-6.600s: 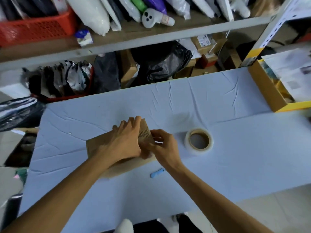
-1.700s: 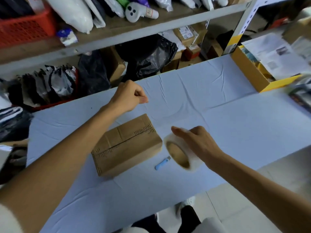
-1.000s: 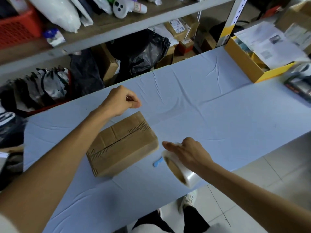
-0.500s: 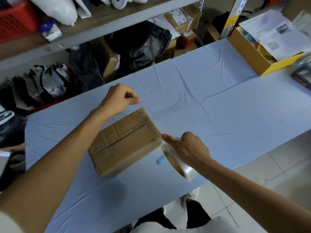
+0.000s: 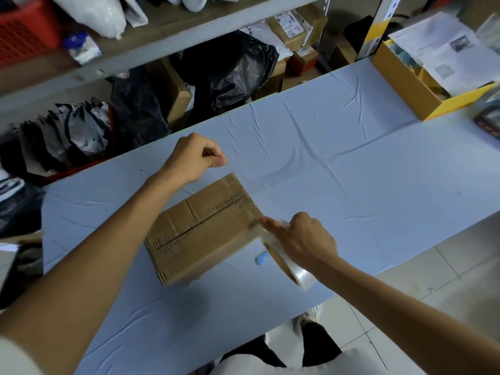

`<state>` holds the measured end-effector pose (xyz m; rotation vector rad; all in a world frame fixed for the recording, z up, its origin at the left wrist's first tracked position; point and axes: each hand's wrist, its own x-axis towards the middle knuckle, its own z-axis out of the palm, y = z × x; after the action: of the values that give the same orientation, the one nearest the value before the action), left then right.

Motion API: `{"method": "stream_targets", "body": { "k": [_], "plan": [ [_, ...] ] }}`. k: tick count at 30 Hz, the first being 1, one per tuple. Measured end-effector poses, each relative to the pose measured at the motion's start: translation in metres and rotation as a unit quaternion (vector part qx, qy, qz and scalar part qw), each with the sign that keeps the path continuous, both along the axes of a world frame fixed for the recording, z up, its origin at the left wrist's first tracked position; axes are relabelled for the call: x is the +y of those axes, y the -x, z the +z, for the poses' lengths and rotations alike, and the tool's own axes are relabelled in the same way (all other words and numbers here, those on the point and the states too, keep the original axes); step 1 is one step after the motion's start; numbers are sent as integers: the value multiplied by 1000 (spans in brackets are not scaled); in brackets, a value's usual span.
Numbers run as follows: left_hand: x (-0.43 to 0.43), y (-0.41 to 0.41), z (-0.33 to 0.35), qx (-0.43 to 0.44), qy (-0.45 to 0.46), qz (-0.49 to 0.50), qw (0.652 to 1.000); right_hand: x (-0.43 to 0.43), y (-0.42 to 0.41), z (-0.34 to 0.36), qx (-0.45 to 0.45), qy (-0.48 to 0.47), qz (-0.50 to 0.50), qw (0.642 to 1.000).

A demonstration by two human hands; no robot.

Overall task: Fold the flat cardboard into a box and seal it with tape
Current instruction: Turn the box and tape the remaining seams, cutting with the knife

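While both arms reach out over a counter point(image 5: 351, 171) covered in pale blue cloth, a brown cardboard box point(image 5: 203, 228) sits between them. It is already folded into shape, and it lies flat and at an angle. Its top flaps are closed, and the seam between them shows as a dark line along its length.

The left arm stretches forward, bare, from the lower left. The left grip point(image 5: 194, 158) hovers just beyond the box's far corner, its fingers curled into a fist and the thumb tip pressed against the forefinger. I cannot tell whether anything is held in that pinch.

The right arm comes in from the lower right. The right grip point(image 5: 300, 239) is wrapped over a roll of clear tape point(image 5: 300, 274), which it holds on edge and tilted at the box's right end, over the counter's near edge. The forefinger points straight out and touches the box's upper right corner, where a faint glossy strip shows.

A small blue object point(image 5: 262, 259) lies on the cloth between the box and the roll, partly hidden. At the far right stands a yellow-edged carton point(image 5: 405, 85) with papers on top. Behind the counter, shelves hold a black bag point(image 5: 232, 69) and a red basket point(image 5: 24, 31).
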<state>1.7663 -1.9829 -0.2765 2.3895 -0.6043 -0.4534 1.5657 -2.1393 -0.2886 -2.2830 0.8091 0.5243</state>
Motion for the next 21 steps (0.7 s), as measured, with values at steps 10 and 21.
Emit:
{"method": "stream_targets", "body": {
  "k": [10,21],
  "plan": [
    [-2,0,-10,17,-23,1,1000,-1,-3,1,9,5,14,1000],
    [0,20,-16,57,-24,85,994,-3,-7,-6,9,3,20,1000]
  ]
}}
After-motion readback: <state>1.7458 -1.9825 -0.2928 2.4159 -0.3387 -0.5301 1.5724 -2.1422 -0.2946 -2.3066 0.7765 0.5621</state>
